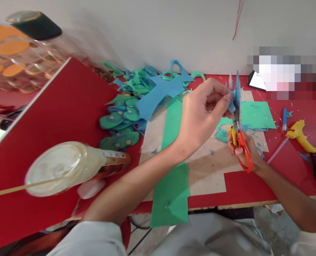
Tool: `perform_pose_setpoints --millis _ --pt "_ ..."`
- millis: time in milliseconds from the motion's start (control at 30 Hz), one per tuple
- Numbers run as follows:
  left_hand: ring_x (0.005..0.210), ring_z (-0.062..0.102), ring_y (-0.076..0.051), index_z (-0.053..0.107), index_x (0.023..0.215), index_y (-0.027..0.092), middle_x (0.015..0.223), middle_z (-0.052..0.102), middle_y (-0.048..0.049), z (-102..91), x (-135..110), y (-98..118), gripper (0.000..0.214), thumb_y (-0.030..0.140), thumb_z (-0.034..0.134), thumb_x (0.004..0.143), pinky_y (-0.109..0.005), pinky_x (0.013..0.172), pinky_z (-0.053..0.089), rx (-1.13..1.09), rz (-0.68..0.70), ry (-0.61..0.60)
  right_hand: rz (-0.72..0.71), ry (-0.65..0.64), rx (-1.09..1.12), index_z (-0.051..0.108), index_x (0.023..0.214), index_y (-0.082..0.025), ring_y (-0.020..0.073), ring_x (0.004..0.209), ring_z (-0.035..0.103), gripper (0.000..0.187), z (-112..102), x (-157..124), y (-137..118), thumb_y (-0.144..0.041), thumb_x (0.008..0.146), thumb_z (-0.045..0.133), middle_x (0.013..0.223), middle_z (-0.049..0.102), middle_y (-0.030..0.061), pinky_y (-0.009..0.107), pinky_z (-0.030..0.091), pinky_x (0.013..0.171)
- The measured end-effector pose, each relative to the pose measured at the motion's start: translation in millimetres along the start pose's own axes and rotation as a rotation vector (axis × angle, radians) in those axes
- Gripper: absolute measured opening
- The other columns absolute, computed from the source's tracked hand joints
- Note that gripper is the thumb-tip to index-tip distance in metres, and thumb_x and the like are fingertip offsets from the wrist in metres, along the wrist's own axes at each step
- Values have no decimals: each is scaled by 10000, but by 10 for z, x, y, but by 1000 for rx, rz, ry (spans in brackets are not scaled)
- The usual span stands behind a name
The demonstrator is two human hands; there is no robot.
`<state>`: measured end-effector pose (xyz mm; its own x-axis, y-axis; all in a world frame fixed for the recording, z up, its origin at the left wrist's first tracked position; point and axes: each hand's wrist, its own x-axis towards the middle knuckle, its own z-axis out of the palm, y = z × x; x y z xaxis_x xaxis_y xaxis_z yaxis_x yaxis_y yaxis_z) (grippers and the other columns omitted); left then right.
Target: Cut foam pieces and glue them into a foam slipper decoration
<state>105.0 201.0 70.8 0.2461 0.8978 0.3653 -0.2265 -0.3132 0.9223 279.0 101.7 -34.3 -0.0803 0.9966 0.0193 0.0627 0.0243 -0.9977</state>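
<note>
My left hand (202,113) pinches a small blue foam piece (231,103) between thumb and fingers, held up over the table. My right hand (243,149) grips orange-and-yellow-handled scissors (239,121) with the blades pointing up, closing on that blue piece. Both hands hover above a brown cardboard sheet (208,170) and green foam sheets (256,115) on the red table (253,185).
A pile of blue and green foam cut-outs (128,113) lies at the back left. A lidded plastic drink cup (67,167) lies close on the left. A yellow glue gun (301,135) and glue stick (277,151) sit at the right. A green sheet (171,195) overhangs the front edge.
</note>
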Motion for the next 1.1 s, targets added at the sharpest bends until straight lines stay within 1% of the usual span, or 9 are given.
perform_pose_setpoints --millis 200,367,567,667,833,1000,1100 --pt "673 773 -136 639 874 235 734 703 54 4 -12 -29 248 308 843 994 -261 628 670 1 22 -33 -65 17 -61 613 1000 -267 134 547 454 710 -34 11 25 -957 844 666 681 509 -65 304 440 521" --pt "648 753 -127 639 863 231 731 702 44 -2 -5 -12 235 248 834 993 -245 605 646 -2 13 -23 -78 30 -79 607 972 -273 130 530 447 719 -44 23 10 -972 820 677 663 512 -65 293 421 489" --pt "605 688 -120 640 838 229 677 675 44 -61 39 116 243 240 830 988 -240 581 602 92 37 -81 -28 26 -77 617 946 -263 131 532 438 747 -30 15 -54 -987 780 701 650 507 -57 288 434 467" --pt "593 661 -116 635 808 221 667 654 43 -82 54 191 252 176 827 966 -239 578 573 110 47 -97 -12 45 -78 628 947 -260 134 530 452 749 -44 0 -36 -980 765 725 650 531 -50 288 431 462" --pt "625 650 -115 647 793 210 672 613 43 -92 56 258 269 16 795 907 -245 612 542 71 -3 -74 -6 30 -110 635 949 -262 139 544 463 727 -88 -25 8 -963 782 729 671 570 -36 291 415 473" --pt "747 683 -159 659 797 221 721 628 25 -103 55 282 293 -49 759 851 -285 688 575 91 19 -52 20 30 -157 641 942 -264 157 544 469 689 -90 -36 -10 -937 815 715 656 577 -25 307 416 473" --pt "791 692 -164 646 789 220 739 613 24 -104 57 302 306 -64 744 845 -286 727 579 111 35 -33 14 37 -141 638 934 -264 151 533 445 706 -82 -44 -7 -953 797 719 643 564 -30 304 412 464"
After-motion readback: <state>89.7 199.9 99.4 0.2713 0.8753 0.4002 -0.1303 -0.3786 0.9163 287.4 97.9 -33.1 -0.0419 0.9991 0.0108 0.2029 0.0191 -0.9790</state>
